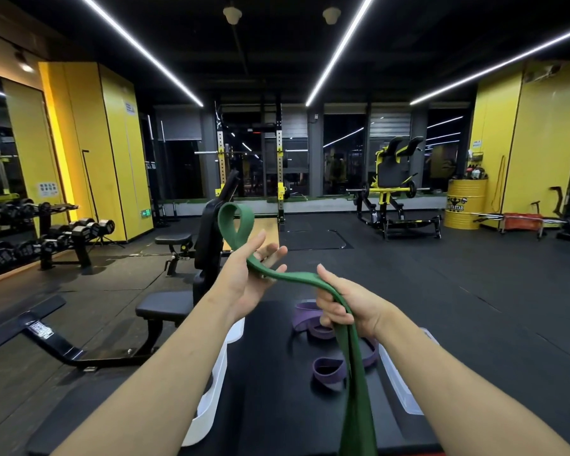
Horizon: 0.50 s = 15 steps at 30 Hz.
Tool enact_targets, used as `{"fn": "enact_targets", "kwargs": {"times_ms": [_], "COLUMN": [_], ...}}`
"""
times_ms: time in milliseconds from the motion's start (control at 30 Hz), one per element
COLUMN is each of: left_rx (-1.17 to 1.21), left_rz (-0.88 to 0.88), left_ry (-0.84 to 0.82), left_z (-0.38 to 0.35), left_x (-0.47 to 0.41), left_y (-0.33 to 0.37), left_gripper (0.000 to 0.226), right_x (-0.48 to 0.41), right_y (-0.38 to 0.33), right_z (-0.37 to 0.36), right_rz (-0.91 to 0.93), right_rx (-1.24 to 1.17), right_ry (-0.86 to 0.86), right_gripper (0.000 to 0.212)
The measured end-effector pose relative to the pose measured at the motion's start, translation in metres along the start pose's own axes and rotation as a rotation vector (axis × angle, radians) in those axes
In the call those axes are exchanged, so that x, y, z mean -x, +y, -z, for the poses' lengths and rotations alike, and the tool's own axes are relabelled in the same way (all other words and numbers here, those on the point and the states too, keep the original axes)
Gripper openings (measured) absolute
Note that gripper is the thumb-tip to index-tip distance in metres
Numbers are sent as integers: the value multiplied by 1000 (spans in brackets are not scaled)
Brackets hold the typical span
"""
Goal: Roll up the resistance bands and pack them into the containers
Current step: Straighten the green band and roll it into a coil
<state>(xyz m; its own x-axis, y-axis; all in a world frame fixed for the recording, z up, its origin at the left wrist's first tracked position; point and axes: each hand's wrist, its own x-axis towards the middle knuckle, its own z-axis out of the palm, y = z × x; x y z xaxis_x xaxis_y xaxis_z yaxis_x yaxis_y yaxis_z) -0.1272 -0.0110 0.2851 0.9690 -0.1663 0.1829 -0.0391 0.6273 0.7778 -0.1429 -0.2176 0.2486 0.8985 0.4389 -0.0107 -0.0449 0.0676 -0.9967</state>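
Our left hand is turned palm up with its fingers wide and nearly straight, and the green band lies across the palm. Above those fingers the band stands up in an open loop. From the left palm it sags and twists across to our right hand, whose fingers are curled round it and grip it. Below the right fingers the green band hangs straight down, out of the bottom of the view. Under both hands is the black padded surface. The purple bands lie loose on it just below the right fingers, partly hidden behind the hanging green strip, with one small coiled loop nearest us. A clear container sits at the surface's edge beneath our left forearm, well below the left fingers, and a second container sits at the opposite edge, under our right forearm. We cannot see into either of them.
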Motion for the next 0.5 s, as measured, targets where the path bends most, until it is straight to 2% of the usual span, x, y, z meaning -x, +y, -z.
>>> {"fn": "enact_targets", "kwargs": {"times_ms": [100,167,200,300,433,500], "left_rx": [63,25,12,61,121,171], "left_rz": [-46,-64,-73,-91,-109,-108], "left_ry": [17,82,124,230,313,352], "left_z": [-1,-2,-2,0,4,6], "left_x": [0,-4,-6,-10,-13,-15], "left_y": [-4,-5,-5,0,13,18], "left_gripper": [27,19,17,30,39,41], "right_x": [-10,-15,-16,-14,-11,-10], "right_y": [-4,-8,-9,-10,-14,-19], "right_z": [-5,-3,-3,-9,-13,-13], "right_rz": [28,15,-2,-75,-17,-10], "right_rx": [-83,-50,24,252,511,731], "right_ry": [28,53,55,-7,-175,-173], "right_gripper": [64,67,68,64,44,50]}}
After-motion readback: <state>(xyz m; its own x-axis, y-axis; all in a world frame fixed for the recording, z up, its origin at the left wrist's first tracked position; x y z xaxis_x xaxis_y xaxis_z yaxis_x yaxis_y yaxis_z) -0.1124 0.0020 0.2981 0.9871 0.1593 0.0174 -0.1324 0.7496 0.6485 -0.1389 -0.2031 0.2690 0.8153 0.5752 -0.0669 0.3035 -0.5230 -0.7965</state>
